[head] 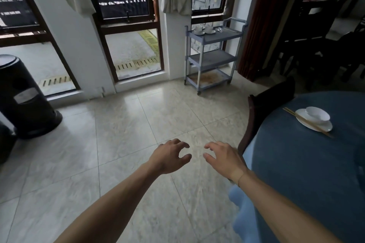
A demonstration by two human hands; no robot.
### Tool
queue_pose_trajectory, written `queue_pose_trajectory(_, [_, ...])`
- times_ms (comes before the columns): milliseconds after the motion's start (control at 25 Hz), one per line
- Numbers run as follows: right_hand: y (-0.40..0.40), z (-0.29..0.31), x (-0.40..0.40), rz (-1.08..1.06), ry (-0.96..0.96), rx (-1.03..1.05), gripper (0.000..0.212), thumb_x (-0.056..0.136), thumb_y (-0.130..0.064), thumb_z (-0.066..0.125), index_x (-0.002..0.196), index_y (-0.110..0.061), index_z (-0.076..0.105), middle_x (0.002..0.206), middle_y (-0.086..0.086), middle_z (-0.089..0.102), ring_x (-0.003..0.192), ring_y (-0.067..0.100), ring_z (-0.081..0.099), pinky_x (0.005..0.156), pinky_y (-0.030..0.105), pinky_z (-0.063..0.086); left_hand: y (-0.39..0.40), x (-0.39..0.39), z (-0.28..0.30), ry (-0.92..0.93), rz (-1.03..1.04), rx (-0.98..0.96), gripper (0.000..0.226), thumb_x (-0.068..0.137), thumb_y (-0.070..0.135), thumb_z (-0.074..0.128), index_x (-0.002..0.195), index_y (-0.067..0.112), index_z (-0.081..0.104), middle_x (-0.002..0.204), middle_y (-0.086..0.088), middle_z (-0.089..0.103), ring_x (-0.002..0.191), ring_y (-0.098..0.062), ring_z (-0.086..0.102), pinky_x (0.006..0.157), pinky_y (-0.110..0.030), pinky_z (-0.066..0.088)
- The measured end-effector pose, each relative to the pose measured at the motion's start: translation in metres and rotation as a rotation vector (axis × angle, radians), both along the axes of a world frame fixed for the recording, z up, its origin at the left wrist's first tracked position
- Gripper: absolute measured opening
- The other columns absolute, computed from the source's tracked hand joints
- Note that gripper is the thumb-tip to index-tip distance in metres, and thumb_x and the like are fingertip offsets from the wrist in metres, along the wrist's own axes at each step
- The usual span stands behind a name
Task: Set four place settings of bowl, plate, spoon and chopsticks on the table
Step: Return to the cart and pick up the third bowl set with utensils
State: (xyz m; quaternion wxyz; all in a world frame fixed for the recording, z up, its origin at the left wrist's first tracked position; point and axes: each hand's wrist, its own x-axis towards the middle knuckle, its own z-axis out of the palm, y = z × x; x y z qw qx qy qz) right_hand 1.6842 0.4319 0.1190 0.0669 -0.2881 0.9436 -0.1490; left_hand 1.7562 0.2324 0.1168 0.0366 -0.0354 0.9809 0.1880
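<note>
My left hand [170, 156] and my right hand [224, 157] hang over the tiled floor, both empty with fingers spread and curled. At the right, a round table with a blue cloth [316, 163] carries one setting: a white bowl [317, 113] on a white plate [324, 126], with wooden chopsticks [308, 122] laid across the plate's left edge. Far ahead, a grey three-shelf cart [214, 53] stands by the window. Its top shelf holds two more white bowls on plates [204, 30] and what look like spoons [218, 29].
A dark wooden chair [262, 104] stands against the table's left side, between me and the cart. A black bin [21, 94] stands at the left wall. Dark chairs [316, 45] fill the far right. Windows and a brown curtain [262, 21] line the back.
</note>
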Motion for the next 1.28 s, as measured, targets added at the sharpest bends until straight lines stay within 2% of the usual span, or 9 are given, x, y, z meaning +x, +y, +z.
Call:
queue_pose_trajectory(320, [-0.044,-0.001,-0.143,0.037,-0.015,0.051,0.039,0.094,-0.049,0.044,0.125,-0.030,0.056,0.123,-0.007,0.062,0.112,0.016,0.057,0.094,0.035,0.045,-0.041,-0.137,0.001,-0.021,0.023,-0.003,0.048,0.090,0.054,0.046,0.132,0.032,0.052,0.135,0.007,0.054,0.116,-0.016,0.054,0.095,-0.036,0.044])
queue_pose_trajectory(560, [-0.095,-0.006,-0.239,0.025,-0.011,0.047,0.038,0.095,-0.048,0.045,0.125,-0.030,0.057,0.123,-0.007,0.062,0.111,0.015,0.058,0.093,0.033,0.047,-0.103,-0.236,-0.010,-0.017,0.025,0.004,0.047,0.091,0.053,0.047,0.132,0.032,0.052,0.136,0.007,0.053,0.119,-0.016,0.053,0.096,-0.035,0.044])
queue_pose_trajectory(1000, [-0.220,0.005,-0.434,-0.132,-0.013,0.028,0.039,0.094,-0.050,0.046,0.125,-0.030,0.057,0.123,-0.008,0.062,0.111,0.016,0.058,0.089,0.031,0.047,-0.250,-0.462,-0.010,-0.027,-0.104,-0.001,0.049,0.090,0.055,0.048,0.132,0.031,0.053,0.136,0.006,0.054,0.120,-0.017,0.053,0.097,-0.037,0.045])
queue_pose_trajectory(1280, [-0.255,0.011,-0.546,-0.203,-0.016,0.027,0.039,0.094,-0.050,0.046,0.126,-0.029,0.057,0.124,-0.006,0.063,0.111,0.016,0.059,0.091,0.032,0.047,-0.292,-0.592,-0.003,-0.004,-0.151,0.003,0.048,0.091,0.053,0.049,0.132,0.029,0.054,0.133,0.005,0.056,0.119,-0.016,0.054,0.094,-0.034,0.046])
